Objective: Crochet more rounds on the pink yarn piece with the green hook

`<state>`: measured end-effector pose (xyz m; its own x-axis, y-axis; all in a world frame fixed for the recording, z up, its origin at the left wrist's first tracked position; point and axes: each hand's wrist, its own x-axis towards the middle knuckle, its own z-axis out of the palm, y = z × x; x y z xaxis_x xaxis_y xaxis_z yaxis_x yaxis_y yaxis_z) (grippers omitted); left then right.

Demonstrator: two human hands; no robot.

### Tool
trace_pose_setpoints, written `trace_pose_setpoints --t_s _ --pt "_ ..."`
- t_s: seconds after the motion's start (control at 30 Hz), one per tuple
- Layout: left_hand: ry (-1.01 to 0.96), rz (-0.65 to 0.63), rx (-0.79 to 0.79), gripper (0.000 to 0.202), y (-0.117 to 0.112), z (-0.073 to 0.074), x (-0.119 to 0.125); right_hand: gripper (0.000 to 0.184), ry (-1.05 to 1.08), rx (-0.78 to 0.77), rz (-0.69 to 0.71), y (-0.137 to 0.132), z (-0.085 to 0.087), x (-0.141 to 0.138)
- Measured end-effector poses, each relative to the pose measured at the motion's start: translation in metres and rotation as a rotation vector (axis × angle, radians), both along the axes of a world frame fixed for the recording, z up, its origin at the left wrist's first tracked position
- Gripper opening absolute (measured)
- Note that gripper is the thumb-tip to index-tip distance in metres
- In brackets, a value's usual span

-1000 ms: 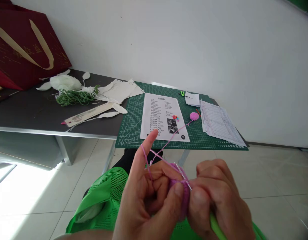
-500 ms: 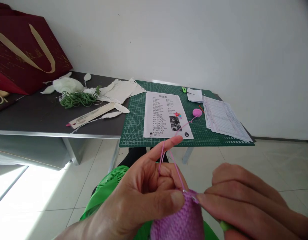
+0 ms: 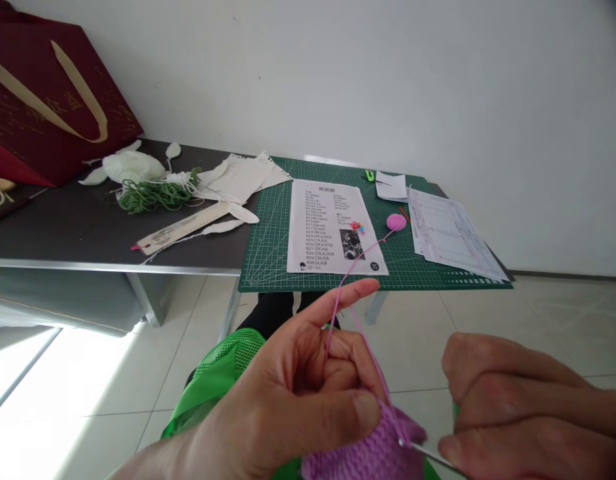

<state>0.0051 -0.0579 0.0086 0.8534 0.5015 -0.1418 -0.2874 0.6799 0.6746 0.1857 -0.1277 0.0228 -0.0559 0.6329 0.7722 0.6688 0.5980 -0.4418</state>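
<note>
My left hand (image 3: 308,380) pinches the edge of a purple crocheted piece (image 3: 358,450) between thumb and fingers. Its index finger points out, with pink yarn (image 3: 371,347) looped over it and running down to the stitches. In my right hand (image 3: 518,400) is a crochet hook (image 3: 433,457), its metal shaft showing and its tip at a loop on the piece's right edge. The handle is hidden by the hand. From my left index finger the yarn leads back to a small pink yarn ball (image 3: 397,223) on the green cutting mat (image 3: 268,247).
On the mat lie a printed pattern sheet (image 3: 313,220), small colourful stitch markers (image 3: 357,227), folded paper (image 3: 392,187) and chart sheets (image 3: 453,233). Leftward are green yarn (image 3: 155,195), white crocheted leaves (image 3: 223,230), a wooden ruler (image 3: 185,229) and a dark red bag (image 3: 43,100).
My right hand has moved right and slightly down, tilting the hook so its shaft shows. The piece's edge is pulled rightward with it. My left hand has shifted slightly right.
</note>
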Motion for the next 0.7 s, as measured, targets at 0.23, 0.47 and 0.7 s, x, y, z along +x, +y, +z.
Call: trace_pose_setpoints --t_s 0.23,0.47,0.7 --pt "-0.091 -0.03 0.008 0.066 0.0 0.0 0.002 0.023 -0.089 -0.067 0.011 -0.001 0.001 0.004" --pt "-0.158 -0.03 -0.023 0.063 0.0 0.002 -0.001 0.022 -0.114 -0.046 0.0 0.005 0.005 0.0" --pt "-0.024 0.142 0.121 0.064 -0.009 -0.001 0.004 0.02 -0.086 -0.125 -0.002 0.012 0.017 -0.009"
